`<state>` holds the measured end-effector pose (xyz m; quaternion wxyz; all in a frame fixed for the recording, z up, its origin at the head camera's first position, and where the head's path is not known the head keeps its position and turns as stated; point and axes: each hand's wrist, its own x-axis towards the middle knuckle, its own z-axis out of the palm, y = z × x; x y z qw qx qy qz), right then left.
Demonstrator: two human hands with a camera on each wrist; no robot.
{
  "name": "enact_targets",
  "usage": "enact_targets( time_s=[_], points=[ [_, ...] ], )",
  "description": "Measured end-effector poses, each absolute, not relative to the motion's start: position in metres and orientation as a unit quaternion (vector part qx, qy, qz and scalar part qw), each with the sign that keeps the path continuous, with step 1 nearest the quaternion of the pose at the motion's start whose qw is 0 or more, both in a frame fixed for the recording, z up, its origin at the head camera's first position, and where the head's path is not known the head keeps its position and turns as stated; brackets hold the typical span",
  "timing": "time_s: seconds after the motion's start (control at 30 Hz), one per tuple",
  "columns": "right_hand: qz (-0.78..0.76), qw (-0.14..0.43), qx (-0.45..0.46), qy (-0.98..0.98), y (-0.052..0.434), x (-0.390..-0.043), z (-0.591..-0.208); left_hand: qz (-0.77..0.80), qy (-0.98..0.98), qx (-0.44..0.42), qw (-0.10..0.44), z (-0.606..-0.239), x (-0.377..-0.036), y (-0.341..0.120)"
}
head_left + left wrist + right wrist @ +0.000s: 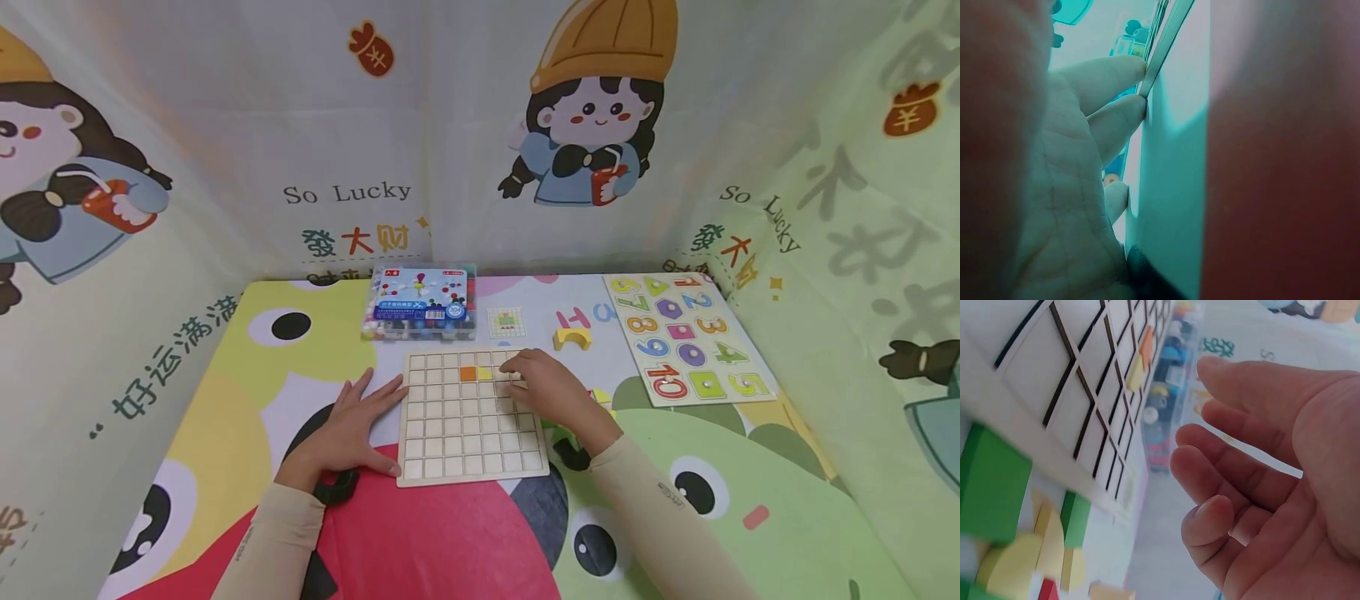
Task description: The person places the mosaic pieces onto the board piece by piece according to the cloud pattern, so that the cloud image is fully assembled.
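Note:
A pale wooden grid board (468, 446) lies flat in the middle of the table, with an orange tile (467, 373) and a yellow tile (484, 372) in its second row. My left hand (360, 421) lies flat on the mat with straight fingers against the board's left edge (1163, 44). My right hand (542, 385) hovers over the board's upper right part, just right of the yellow tile. In the right wrist view its fingers (1241, 456) are relaxed and hold nothing.
A clear box of coloured pieces (422, 303) stands behind the board, beside a small pattern card (506, 322) and a yellow arch block (572, 337). A number puzzle board (686, 336) lies at the right. Loose green and yellow blocks (997, 487) sit by the board's right edge.

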<state>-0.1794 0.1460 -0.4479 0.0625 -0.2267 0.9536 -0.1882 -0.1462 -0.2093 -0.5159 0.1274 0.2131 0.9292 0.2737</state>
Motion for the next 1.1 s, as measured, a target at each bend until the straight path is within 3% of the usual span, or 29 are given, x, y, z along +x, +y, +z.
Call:
enact_targets(
  time_s=[0.3,0.77,1.1],
  points=[
    [-0.239,0.055,-0.181,0.952,0.182,-0.161,-0.451,0.274,0.929,0.213,0.126,-0.517,-0.144,-0.211],
    [-0.271,-0.024,-0.152,0.950,0.249,-0.146,-0.458,0.279,0.927,0.220,0.123,-0.517,-0.144,-0.210],
    [-0.241,0.007,-0.097,0.966,0.271,-0.153,-0.461,0.275,0.928,0.222,0.121,-0.516,-0.146,-0.210]
  ],
)
